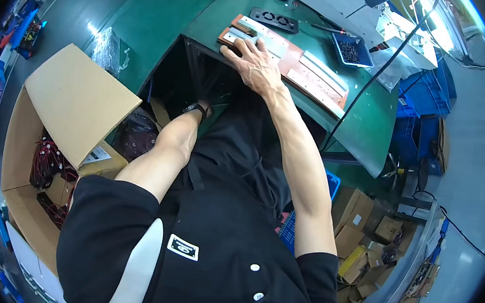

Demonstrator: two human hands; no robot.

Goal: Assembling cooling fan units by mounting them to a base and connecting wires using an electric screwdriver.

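Where the right hand [256,63] lies flat at the near edge of the green bench [366,125], a long brown board [296,69] runs away to its right, carrying pale grey metal strips [324,72] set lengthwise on it. That hand is spread wide, palm down, fingers pressing the board's left end and one strip there; it grips nothing. Just beyond the fingertips sits a black fan frame [274,20], and further right of the hand a blue tray of small dark parts [351,50]. The left hand [203,109] reaches below the bench into a dark gap; only the wrist with a black watch [195,109] shows, so its opening cannot be told. Left of that arm stands an open cardboard box [74,102] holding red and black wires.
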